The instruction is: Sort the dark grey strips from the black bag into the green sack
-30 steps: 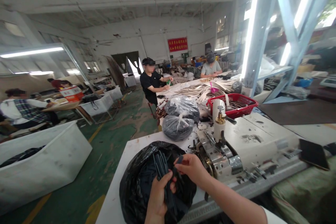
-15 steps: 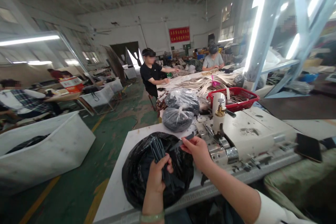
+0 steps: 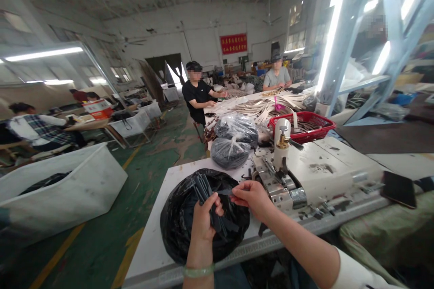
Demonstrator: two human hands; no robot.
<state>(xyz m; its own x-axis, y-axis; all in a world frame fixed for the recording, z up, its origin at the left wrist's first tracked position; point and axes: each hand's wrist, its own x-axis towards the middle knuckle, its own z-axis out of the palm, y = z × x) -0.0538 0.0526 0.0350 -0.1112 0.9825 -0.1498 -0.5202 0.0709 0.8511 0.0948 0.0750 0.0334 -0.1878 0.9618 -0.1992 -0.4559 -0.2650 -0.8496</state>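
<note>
My left hand (image 3: 204,222) is closed round a bundle of dark strips (image 3: 206,201), held over an open black plastic bag (image 3: 179,221) on the white table (image 3: 149,244). My right hand (image 3: 252,198) pinches the end of one dark strip (image 3: 225,192) beside the bundle, just left of the machine (image 3: 305,176). A pale green bangle (image 3: 198,272) is on my left wrist.
Two tied clear bags of dark pieces (image 3: 232,144) and a red basket (image 3: 301,125) stand behind the machine. A dark flat piece (image 3: 398,188) lies at the right. A white bin (image 3: 61,194) is on the green floor at the left. Other people sit at tables further back.
My right hand, which had lifted a strip towards the machine, has come back down to the bundle. The left hand has kept its hold over the bag.
</note>
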